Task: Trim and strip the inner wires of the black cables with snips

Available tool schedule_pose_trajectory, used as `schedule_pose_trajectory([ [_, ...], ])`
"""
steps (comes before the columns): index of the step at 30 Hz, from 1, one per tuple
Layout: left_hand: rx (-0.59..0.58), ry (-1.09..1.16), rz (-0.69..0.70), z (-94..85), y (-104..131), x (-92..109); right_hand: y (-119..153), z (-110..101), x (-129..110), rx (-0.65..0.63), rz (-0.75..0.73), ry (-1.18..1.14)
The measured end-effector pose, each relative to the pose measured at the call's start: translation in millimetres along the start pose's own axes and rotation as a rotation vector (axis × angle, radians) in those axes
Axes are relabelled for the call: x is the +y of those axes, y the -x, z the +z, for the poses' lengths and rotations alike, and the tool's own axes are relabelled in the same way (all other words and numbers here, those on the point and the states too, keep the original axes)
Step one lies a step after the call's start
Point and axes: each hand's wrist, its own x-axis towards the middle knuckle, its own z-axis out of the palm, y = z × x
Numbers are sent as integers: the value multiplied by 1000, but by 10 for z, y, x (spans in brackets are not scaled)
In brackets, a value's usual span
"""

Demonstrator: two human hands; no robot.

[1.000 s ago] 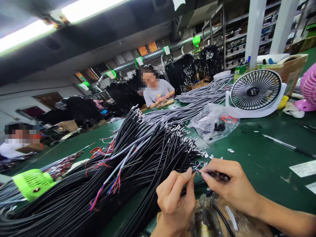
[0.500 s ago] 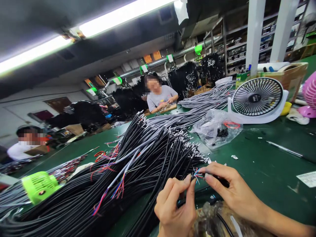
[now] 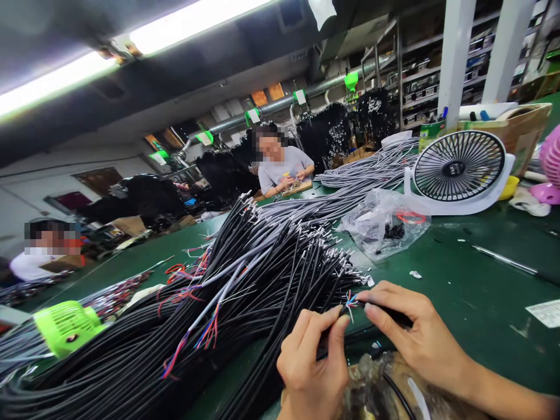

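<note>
My left hand (image 3: 312, 356) is closed in a pinch on the end of a black cable (image 3: 343, 310). Thin coloured wires (image 3: 351, 300), blue, red and white among them, fan out of that end between my two hands. My right hand (image 3: 413, 321) is also closed, its thumb and forefinger on a slim black thing (image 3: 396, 315) that runs back under the palm. Its tip is by the wires, and its kind is mostly hidden by the fingers. Just left of my hands lies a large bundle of black cables (image 3: 262, 291) with pale stripped ends.
A clear plastic bag (image 3: 380, 224) with small black parts lies beyond my hands. To the right are a white desk fan (image 3: 459, 169), a pen (image 3: 503, 259) and a paper label (image 3: 545, 314). A green fan (image 3: 67, 326) stands left. Two people sit across the green table (image 3: 446, 280).
The coloured wires have shifted in their spread, and a pale one now points downward. Both hands keep their pinch in nearly the same place. The view has moved slightly.
</note>
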Motion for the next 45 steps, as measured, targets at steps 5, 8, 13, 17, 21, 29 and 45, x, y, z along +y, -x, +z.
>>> schedule_pose_trajectory([
  [5,-139,57,-158,-40,-32,-14,13,-3,27,14,-42,46],
  [8,-243,138,-325,-30,-74,-16,21,-5,32,22,-60,73],
  [13,-357,386,-577,2,-112,-32,2,-7,35,12,-50,80],
  [17,-212,312,-502,1,-86,-33,-26,-10,67,70,58,80],
  [21,-157,242,-360,16,-33,0,-37,-16,54,77,87,51],
  [29,-231,217,-288,20,-30,7,-87,-50,64,67,-38,47],
  [45,-225,236,-396,65,38,-15,-145,-98,134,13,-37,-68],
])
